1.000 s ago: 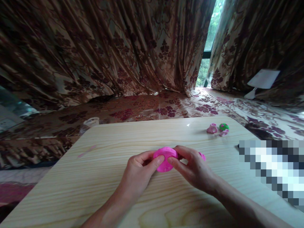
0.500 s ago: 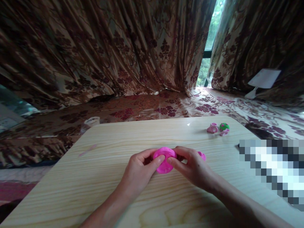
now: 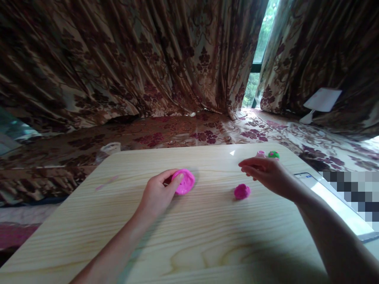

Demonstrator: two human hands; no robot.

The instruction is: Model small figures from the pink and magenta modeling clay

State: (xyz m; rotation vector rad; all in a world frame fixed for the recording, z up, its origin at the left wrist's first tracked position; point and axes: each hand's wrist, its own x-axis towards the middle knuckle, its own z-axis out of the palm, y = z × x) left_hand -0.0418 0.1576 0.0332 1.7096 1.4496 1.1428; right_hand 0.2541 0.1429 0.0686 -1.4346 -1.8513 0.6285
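Observation:
Between the thumb and fingers of my left hand (image 3: 159,192) is a bright pink modelling clay disc (image 3: 187,182), dished and held tilted above the table, its face dented by the thumb. My right hand (image 3: 265,173) hovers over the right side, fingers stretched out and thumb a little apart, with nothing visible in them. Below and left of it a darker pink clay lump (image 3: 242,191) lies on the table. Just beyond the right hand are a pale pink clay piece (image 3: 261,153) and a green clay ball (image 3: 274,154) with pink spots, both partly hidden by the hand.
The light wooden table (image 3: 142,244) carries a tablet-like device (image 3: 331,201) at its right edge, partly pixelated. A clear plastic container (image 3: 110,148) stands at the far left corner. Behind are a white lamp (image 3: 322,99) and patterned curtains (image 3: 177,59). A faint pink smear (image 3: 106,183) marks the left side.
My right hand has let go of the pink clay disc and moved right and away from me. My left hand has carried the disc left and slightly farther off. The darker pink lump is now uncovered.

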